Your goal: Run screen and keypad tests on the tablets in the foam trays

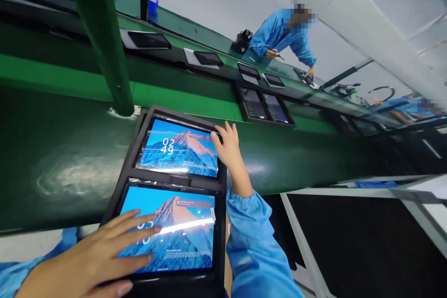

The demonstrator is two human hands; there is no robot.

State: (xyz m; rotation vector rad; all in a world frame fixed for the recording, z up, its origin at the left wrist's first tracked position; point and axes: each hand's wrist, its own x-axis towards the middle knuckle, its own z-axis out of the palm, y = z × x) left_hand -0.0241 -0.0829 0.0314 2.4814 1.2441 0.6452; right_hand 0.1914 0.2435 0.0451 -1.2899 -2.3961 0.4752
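Two lit tablets lie side by side in a black tray (195,185) in front of me. The far tablet (174,149) shows a mountain picture and a clock. On the near tablet (185,237) is the same mountain picture, its clock partly covered by fingers. My left hand (101,247) is spread over the left part of the near tablet, fingers apart; I cannot tell whether they press the glass. At the far tablet's right edge is my right hand (228,146), fingers apart, thumb near the tray's rim. Neither hand grips anything.
A green post (101,32) rises just beyond the tray. Further off, another tray (267,104) holds two tablets on a green belt (167,95). Several dark tablets rest along the far ledge. Across the line a co-worker (284,35) in blue holds a tool. A dark panel (363,242) stands right.
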